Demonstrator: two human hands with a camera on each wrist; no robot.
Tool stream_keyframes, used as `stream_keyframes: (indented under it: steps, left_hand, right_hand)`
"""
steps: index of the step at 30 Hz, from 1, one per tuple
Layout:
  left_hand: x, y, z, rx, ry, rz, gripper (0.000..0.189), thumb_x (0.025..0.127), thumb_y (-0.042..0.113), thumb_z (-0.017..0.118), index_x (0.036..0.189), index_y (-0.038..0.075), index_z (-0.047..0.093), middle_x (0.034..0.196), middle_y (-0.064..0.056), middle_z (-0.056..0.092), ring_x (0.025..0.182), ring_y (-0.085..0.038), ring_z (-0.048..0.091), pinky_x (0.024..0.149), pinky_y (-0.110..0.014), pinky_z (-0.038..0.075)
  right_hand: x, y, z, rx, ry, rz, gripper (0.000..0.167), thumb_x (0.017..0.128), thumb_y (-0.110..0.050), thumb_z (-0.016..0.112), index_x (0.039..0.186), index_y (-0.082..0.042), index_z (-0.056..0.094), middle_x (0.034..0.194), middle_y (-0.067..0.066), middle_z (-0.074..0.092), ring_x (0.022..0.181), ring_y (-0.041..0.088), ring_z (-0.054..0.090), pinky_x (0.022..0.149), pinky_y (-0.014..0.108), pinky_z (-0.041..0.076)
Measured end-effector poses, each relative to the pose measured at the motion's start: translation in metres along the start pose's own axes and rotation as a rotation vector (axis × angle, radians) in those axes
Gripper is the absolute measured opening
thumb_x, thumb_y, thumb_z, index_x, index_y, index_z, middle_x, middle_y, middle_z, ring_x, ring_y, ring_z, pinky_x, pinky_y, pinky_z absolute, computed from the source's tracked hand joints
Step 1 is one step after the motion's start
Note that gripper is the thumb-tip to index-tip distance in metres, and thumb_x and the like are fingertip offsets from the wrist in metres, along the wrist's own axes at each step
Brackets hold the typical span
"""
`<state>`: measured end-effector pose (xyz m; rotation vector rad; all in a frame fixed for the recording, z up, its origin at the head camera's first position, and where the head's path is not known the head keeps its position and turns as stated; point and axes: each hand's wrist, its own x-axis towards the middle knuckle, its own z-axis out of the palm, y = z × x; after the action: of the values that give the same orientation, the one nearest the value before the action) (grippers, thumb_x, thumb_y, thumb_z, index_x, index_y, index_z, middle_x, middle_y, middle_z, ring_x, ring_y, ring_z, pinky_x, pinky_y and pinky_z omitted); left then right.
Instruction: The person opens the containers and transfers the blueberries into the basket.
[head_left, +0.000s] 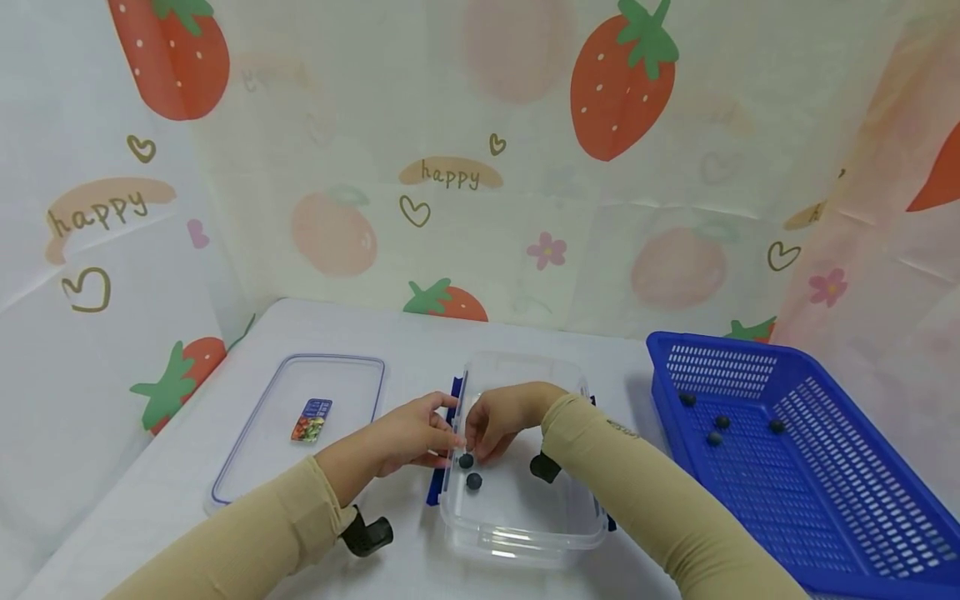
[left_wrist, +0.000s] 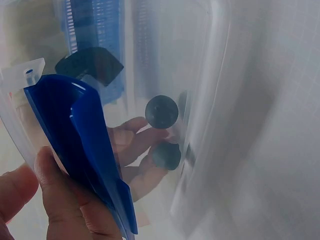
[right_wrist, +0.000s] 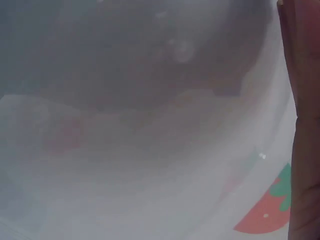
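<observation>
A clear plastic box (head_left: 551, 500) with blue side latches stands at the middle of the table. Along its left side my left hand (head_left: 408, 433) holds the box, its fingers against a blue latch (left_wrist: 75, 135) and the thumb near the rim. My right hand (head_left: 502, 421) reaches down inside the box by that same wall, fingers curled. At its fingertips is a small dark blueberry (left_wrist: 166, 155), seen through the wall between thumb and finger. A second blueberry (head_left: 474, 481) lies beside it, nearer the front. The right wrist view shows mostly blurred clear plastic and a finger edge.
A blue perforated basket (head_left: 750, 517) stands to the right, with several blueberries (head_left: 722, 422) on its floor. On the left lies a clear lid (head_left: 255, 467) with a blue seal and a colourful label (head_left: 311, 420). A strawberry-print curtain (head_left: 540, 200) hangs behind the table.
</observation>
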<state>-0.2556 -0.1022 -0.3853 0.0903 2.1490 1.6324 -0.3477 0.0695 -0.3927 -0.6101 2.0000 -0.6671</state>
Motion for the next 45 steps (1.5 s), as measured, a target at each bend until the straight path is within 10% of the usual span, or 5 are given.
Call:
stream_keyframes:
  steps: [45]
  left_hand:
    - [-0.003,0.004,0.002,-0.006,0.005,-0.003,0.060,0.084,0.007,0.065,0.136,0.009,0.034,0.089,-0.012,0.058,0.071,-0.019,0.058,0.068,-0.030,0.055]
  right_hand:
    - [0.003,0.004,-0.010,0.038,0.138,-0.122,0.008,0.081,-0.001,0.066,0.087,-0.005,0.068,0.085,0.007,0.068,0.075,0.016,0.064,0.073,0.030,0.055]
